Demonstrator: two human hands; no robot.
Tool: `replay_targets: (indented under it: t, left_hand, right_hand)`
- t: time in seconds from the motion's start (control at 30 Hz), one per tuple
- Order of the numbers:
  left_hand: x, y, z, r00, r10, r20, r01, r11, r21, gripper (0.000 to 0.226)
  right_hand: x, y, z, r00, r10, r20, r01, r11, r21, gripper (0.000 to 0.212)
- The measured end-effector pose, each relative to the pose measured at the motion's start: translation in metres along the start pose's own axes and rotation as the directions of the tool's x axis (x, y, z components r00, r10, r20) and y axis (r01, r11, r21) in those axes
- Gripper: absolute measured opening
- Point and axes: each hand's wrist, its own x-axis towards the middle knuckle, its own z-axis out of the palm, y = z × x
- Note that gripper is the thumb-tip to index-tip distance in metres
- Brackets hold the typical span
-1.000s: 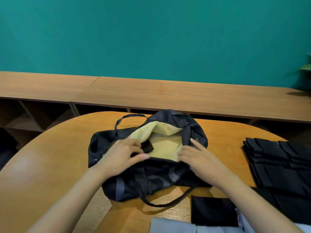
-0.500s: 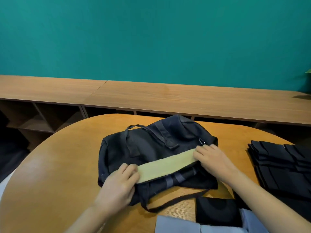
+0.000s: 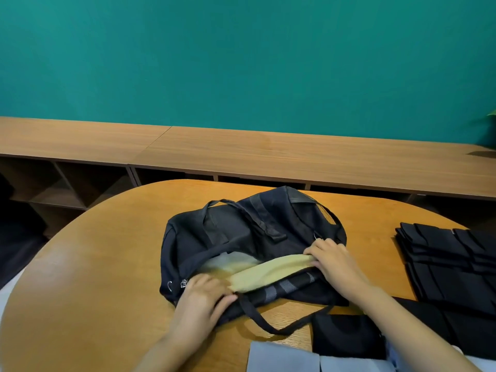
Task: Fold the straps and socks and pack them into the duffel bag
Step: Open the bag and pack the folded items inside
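Note:
A black duffel bag (image 3: 236,237) lies on the round wooden table (image 3: 88,285), its mouth a narrow slit that shows yellow lining (image 3: 271,271). My left hand (image 3: 204,299) grips the near edge of the opening at the bag's left end, beside the metal zip pull. At the right end of the slit my right hand (image 3: 335,260) pinches the edge of the opening. One carry handle (image 3: 279,324) loops onto the table in front. A stack of folded black pieces (image 3: 451,267) lies at the right, and one black folded piece (image 3: 346,336) sits near the front edge.
Pale grey folded cloth (image 3: 281,357) lies at the table's front edge. A long wooden shelf unit (image 3: 241,154) runs behind the table under a teal wall. Bare tabletop shows left of the bag.
The wide-open mouth of the bag has been drawn together to a narrow slit. My hands moved apart to the two ends of the opening.

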Motion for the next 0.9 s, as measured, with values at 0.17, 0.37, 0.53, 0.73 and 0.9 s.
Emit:
replay_targets:
  t: [0.17,0.37,0.53,0.73,0.9]
  left_hand:
    - [0.054,0.001,-0.028,0.997,0.054,-0.061,-0.044,0.986,0.159,0.047]
    - [0.123,-0.01,-0.029,0.999,-0.029,0.029,0.014,0.912,0.41,0.013]
    - [0.166,-0.016,-0.063,0.905,-0.415,-0.09,0.384,0.891,-0.244,0.029]
    - [0.176,-0.024,-0.082,0.817,-0.573,0.066,0.492,0.632,-0.599,0.031]
    - [0.176,-0.051,-0.11,0.731,-0.563,0.385,0.676,0.522,-0.521,0.025]
  right_hand:
    - [0.002,0.0,-0.01,0.999,-0.031,-0.012,0.029,0.994,-0.11,0.031]
    - [0.001,-0.006,-0.023,0.999,-0.025,-0.026,0.02,0.982,-0.188,0.068]
    - [0.025,-0.026,-0.032,0.97,0.018,-0.241,-0.049,0.991,-0.122,0.034]
    - [0.095,-0.061,-0.042,0.865,0.092,-0.494,-0.07,0.996,0.064,0.047]
    - [0.131,-0.03,-0.08,0.98,0.17,-0.103,-0.023,0.61,0.792,0.004]
